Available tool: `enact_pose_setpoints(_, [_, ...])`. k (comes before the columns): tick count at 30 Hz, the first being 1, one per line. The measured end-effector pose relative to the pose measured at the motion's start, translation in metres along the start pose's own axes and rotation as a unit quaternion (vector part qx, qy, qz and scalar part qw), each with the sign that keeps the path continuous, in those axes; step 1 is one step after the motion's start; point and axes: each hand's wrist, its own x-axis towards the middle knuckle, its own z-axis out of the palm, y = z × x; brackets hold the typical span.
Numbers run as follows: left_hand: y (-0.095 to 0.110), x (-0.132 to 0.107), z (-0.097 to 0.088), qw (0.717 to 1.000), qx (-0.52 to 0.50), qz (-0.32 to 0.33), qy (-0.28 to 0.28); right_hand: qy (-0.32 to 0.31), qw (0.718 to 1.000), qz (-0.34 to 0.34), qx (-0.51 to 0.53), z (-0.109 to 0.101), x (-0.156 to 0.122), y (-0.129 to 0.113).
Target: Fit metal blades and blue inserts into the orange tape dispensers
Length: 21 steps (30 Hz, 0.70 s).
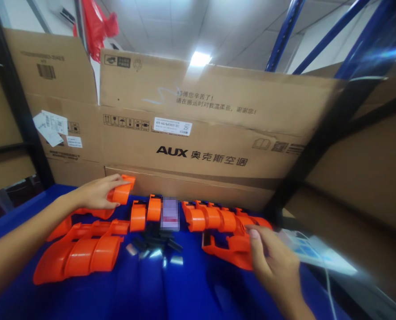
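Observation:
At the left, my left hand (99,192) is closed on an orange plastic tape dispenser (122,192) above a row of similar ones. My right hand (274,262) grips another orange tape dispenser (226,253), with a black strip at its left end, low over the blue surface. Nested orange dispensers (93,255) lie below my left forearm. Two single ones with black parts on top, an orange dispenser (138,218) and its neighbour (154,209), stand near the middle. A row of several more dispensers (211,218) stands behind my right hand. Small black strips (156,242) lie in a loose pile between my hands.
A blurred-out card-like item (170,214) stands at the back middle of the blue table (171,293). Behind it rises a cardboard wall (134,151) printed AUX. Dark rack posts (304,146) flank both sides. A white cable (329,284) hangs at the right.

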Motion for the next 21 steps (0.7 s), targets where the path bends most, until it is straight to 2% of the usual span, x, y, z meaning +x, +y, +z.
enact_pose_setpoints(1, [0.01,0.0,-0.004,1.0,0.006,0.024,-0.019,0.003,1.0,0.001,0.015,0.003,0.001,-0.006])
enact_pose_setpoints(3, [0.039,0.0,-0.007,0.999,0.002,0.049,0.01,0.0,0.998,0.004,0.063,0.01,0.004,-0.021])
enact_pose_setpoints(5, [0.075,-0.002,0.0,0.995,-0.031,0.087,0.04,-0.032,0.989,0.028,0.144,0.021,0.01,-0.042])
enact_pose_setpoints(6, [0.094,-0.004,0.006,0.991,-0.056,0.117,0.042,-0.069,0.975,0.055,0.203,0.028,0.015,-0.053])
enact_pose_setpoints(8, [0.129,-0.007,0.022,0.974,-0.105,0.196,0.044,-0.126,0.926,0.121,0.336,0.043,0.025,-0.073])
enact_pose_setpoints(10, [0.154,-0.01,0.039,0.958,-0.138,0.249,0.03,-0.179,0.866,0.166,0.437,0.061,0.036,-0.087])
enact_pose_setpoints(12, [0.168,-0.013,0.054,0.951,-0.157,0.266,0.011,-0.189,0.813,0.214,0.507,0.078,0.045,-0.092])
enact_pose_setpoints(13, [0.171,-0.014,0.061,0.95,-0.164,0.267,0.003,-0.174,0.799,0.233,0.526,0.084,0.048,-0.091])
enact_pose_setpoints(15, [0.171,-0.015,0.074,0.947,-0.19,0.26,-0.011,-0.151,0.791,0.253,0.537,0.094,0.05,-0.087])
enact_pose_setpoints(17, [0.167,-0.015,0.088,0.938,-0.261,0.227,-0.01,-0.134,0.793,0.261,0.534,0.099,0.048,-0.082])
enact_pose_setpoints(19, [0.164,-0.013,0.104,0.914,-0.382,0.134,0.013,-0.122,0.795,0.267,0.531,0.102,0.043,-0.08])
enact_pose_setpoints(21, [0.165,-0.008,0.119,0.861,-0.508,-0.007,0.022,-0.117,0.798,0.27,0.525,0.105,0.037,-0.082])
